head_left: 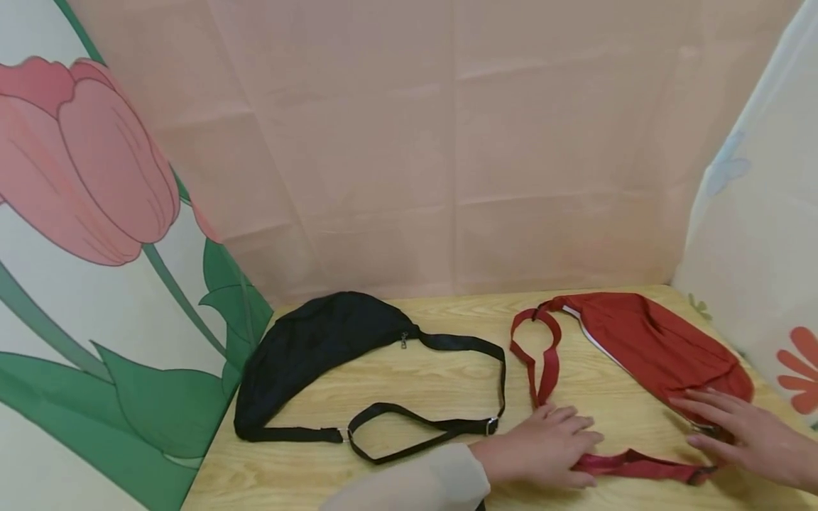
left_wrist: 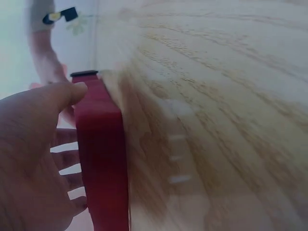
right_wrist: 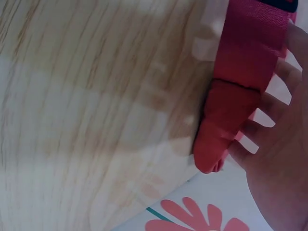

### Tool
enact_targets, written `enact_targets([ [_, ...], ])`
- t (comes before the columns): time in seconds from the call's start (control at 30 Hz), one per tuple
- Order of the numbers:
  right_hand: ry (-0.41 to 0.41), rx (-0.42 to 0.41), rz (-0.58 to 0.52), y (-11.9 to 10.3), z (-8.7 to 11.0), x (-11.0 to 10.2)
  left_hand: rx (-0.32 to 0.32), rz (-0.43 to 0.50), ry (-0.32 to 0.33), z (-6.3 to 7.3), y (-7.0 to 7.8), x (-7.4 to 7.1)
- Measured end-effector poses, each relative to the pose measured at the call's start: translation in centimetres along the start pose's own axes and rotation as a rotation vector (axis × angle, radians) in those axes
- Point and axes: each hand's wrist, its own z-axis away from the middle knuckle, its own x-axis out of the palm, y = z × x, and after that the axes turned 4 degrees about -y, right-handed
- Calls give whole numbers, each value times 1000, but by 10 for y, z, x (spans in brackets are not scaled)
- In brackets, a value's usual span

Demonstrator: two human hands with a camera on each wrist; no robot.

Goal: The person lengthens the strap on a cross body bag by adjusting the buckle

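A red waist bag (head_left: 645,333) with a white-edged zipper lies at the right of the table, its strap (head_left: 626,465) running round in front. My left hand (head_left: 543,447) rests on that strap with fingers spread and nearly straight. In the left wrist view, the thumb touches the near face of the strap (left_wrist: 103,159) and the other fingers show past its far edge. My right hand (head_left: 754,436) touches the lower end of the red bag with extended fingers. From the right wrist, the fingertips lie along the edge of the bag's narrow end (right_wrist: 221,125).
A black waist bag (head_left: 326,355) lies at the left of the wooden table (head_left: 287,482), its strap (head_left: 473,344) looped toward the middle. A pink cloth (head_left: 447,156) hangs behind the table. Printed flower panels (head_left: 96,163) stand along both sides.
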Motion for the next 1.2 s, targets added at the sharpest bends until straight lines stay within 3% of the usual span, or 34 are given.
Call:
enact_targets([
  [0.2,-41,35,24,9,-5,8,10,-36,-14,-12,9,0],
  [0.37,26,-13,-13,12,-4,16,38,-70,-29,-16,14,-2],
  [0.5,83,-57,-45,9,-5,20,36,-39,-14,-16,11,-2],
  [0.63,86,-63,-78,1,-9,17,-17,56,16,-12,0,-6],
  [0.87,8,-51,-300,-33,-19,1,-114,143,90,4,-30,-24],
  [1.07,50,-155,-402,-72,-17,-11,-144,251,114,17,-49,-36],
  [1.2,113,-274,-351,-87,-18,-12,-168,376,138,24,-61,-40],
])
